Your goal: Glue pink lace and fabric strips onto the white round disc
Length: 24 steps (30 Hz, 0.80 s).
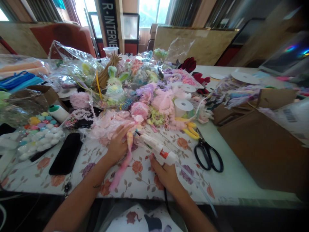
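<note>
My right hand [166,174] is closed round the grip of a white glue gun [156,149], whose nozzle points up-left toward a pink fuzzy chenille stem [123,167] lying on the floral tablecloth [145,180]. My left hand [117,143] presses down on the upper part of that pink stem, fingers bent over it, beside a crumpled plastic bag of pink craft pieces [106,125]. The gun's black cord runs down off the table edge between my arms.
Black scissors [208,154] lie right of the gun, yellow-handled ones [190,130] behind them. A black phone [66,154] and a bag of pastel pompoms [41,135] sit left. White ribbon rolls [183,106], heaped craft flowers and brown cardboard boxes [260,148] crowd the back and right.
</note>
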Each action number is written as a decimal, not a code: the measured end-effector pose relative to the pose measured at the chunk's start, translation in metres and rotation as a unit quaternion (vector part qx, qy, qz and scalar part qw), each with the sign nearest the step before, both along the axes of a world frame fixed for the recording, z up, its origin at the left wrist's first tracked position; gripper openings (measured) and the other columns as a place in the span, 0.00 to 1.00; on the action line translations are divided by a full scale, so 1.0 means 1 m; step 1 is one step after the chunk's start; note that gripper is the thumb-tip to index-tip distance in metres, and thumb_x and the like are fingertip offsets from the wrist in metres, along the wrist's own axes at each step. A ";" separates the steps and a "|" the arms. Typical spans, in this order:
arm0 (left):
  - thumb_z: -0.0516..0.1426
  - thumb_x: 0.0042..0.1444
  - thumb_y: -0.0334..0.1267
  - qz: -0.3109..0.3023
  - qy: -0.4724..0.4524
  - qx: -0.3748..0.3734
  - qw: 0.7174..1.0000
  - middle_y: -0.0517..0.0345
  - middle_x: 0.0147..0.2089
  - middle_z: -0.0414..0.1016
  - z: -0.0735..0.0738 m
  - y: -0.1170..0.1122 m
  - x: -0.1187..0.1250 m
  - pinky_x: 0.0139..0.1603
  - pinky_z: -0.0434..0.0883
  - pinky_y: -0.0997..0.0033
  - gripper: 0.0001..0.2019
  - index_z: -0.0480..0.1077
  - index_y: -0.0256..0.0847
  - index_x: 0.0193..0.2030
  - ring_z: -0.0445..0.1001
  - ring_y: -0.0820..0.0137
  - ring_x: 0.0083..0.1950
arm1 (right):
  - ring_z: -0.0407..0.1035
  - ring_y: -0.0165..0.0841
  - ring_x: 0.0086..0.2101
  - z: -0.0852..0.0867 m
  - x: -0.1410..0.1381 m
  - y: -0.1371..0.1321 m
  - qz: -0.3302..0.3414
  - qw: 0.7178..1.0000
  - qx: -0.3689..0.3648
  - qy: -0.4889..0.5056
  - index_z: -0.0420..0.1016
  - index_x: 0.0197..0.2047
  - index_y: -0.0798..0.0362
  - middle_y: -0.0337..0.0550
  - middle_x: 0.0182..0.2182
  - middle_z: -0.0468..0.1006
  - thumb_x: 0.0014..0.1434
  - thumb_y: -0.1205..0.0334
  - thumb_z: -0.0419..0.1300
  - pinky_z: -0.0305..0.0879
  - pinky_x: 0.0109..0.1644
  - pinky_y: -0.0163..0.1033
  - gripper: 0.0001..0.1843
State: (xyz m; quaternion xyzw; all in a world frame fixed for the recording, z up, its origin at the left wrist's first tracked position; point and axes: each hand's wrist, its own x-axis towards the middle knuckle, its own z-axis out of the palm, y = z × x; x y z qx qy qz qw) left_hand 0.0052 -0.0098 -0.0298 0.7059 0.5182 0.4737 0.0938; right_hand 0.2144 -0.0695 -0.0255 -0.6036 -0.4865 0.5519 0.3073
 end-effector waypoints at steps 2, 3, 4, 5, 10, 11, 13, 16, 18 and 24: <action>0.55 0.58 0.33 0.005 0.006 -0.009 1.000 0.53 0.56 0.74 0.000 0.000 0.000 0.59 0.68 0.66 0.20 0.69 0.46 0.58 0.71 0.66 0.57 | 0.59 0.31 0.08 0.000 -0.002 -0.001 0.000 1.000 0.001 -0.001 0.61 0.22 0.49 0.31 0.07 0.57 0.56 0.37 0.56 0.51 0.09 0.32 0.25; 0.55 0.58 0.34 0.007 0.010 -0.013 1.000 0.54 0.56 0.74 0.000 -0.001 0.000 0.59 0.68 0.66 0.20 0.69 0.46 0.58 0.71 0.66 0.56 | 0.58 0.30 0.07 0.000 -0.002 -0.002 0.005 1.000 0.004 -0.007 0.61 0.22 0.49 0.31 0.07 0.57 0.56 0.37 0.56 0.50 0.08 0.32 0.25; 0.55 0.58 0.34 0.009 0.013 -0.017 1.000 0.54 0.55 0.74 -0.001 -0.001 -0.001 0.58 0.69 0.66 0.21 0.69 0.47 0.59 0.71 0.66 0.56 | 0.58 0.30 0.07 -0.001 -0.002 -0.002 0.011 1.000 0.005 -0.014 0.61 0.22 0.49 0.31 0.06 0.56 0.56 0.37 0.56 0.50 0.09 0.31 0.25; 0.55 0.58 0.35 0.010 0.014 -0.020 1.000 0.54 0.55 0.74 -0.001 -0.001 -0.001 0.57 0.70 0.66 0.21 0.69 0.47 0.59 0.72 0.66 0.55 | 0.57 0.29 0.07 -0.001 -0.002 -0.002 0.017 1.000 0.004 -0.022 0.61 0.21 0.49 0.31 0.06 0.56 0.57 0.38 0.56 0.50 0.09 0.31 0.25; 0.55 0.58 0.35 0.007 0.006 -0.016 1.000 0.53 0.54 0.74 -0.003 0.000 -0.001 0.58 0.69 0.66 0.21 0.69 0.47 0.58 0.71 0.66 0.56 | 0.58 0.30 0.07 -0.002 -0.002 -0.003 0.008 1.000 -0.001 -0.014 0.61 0.22 0.49 0.31 0.07 0.58 0.56 0.37 0.56 0.51 0.08 0.31 0.25; 0.56 0.58 0.35 0.007 0.006 -0.014 1.000 0.53 0.55 0.75 -0.004 0.000 -0.001 0.58 0.69 0.66 0.20 0.69 0.47 0.58 0.71 0.66 0.56 | 0.58 0.30 0.07 -0.002 -0.002 -0.003 0.004 1.000 0.002 -0.007 0.61 0.22 0.49 0.32 0.07 0.58 0.56 0.37 0.56 0.51 0.08 0.32 0.25; 0.56 0.58 0.34 0.006 0.007 -0.009 1.000 0.54 0.56 0.74 -0.003 0.000 -0.001 0.59 0.68 0.66 0.20 0.69 0.47 0.58 0.71 0.66 0.57 | 0.59 0.31 0.08 -0.001 -0.001 -0.002 -0.002 1.000 0.004 0.003 0.61 0.22 0.49 0.32 0.07 0.59 0.56 0.37 0.55 0.52 0.08 0.32 0.25; 0.56 0.58 0.33 0.004 0.005 0.002 1.000 0.54 0.57 0.74 -0.003 0.000 0.000 0.60 0.68 0.66 0.20 0.69 0.47 0.58 0.70 0.67 0.58 | 0.62 0.33 0.09 0.000 0.000 0.001 0.003 1.000 0.011 -0.002 0.62 0.22 0.49 0.33 0.07 0.59 0.57 0.37 0.54 0.54 0.09 0.33 0.25; 0.56 0.58 0.32 0.006 0.003 0.004 1.000 0.54 0.58 0.73 -0.003 -0.001 0.000 0.60 0.68 0.66 0.20 0.69 0.47 0.58 0.70 0.67 0.59 | 0.63 0.33 0.09 0.001 0.001 0.002 0.014 1.000 0.026 -0.007 0.63 0.22 0.50 0.34 0.07 0.60 0.57 0.38 0.55 0.56 0.11 0.33 0.25; 0.56 0.59 0.31 0.002 -0.007 0.000 1.000 0.55 0.58 0.73 -0.002 -0.001 0.000 0.60 0.68 0.68 0.20 0.69 0.47 0.58 0.70 0.68 0.59 | 0.60 0.31 0.08 0.010 -0.004 -0.002 -0.033 0.999 -0.010 -0.008 0.61 0.22 0.49 0.31 0.06 0.58 0.56 0.39 0.56 0.52 0.08 0.32 0.23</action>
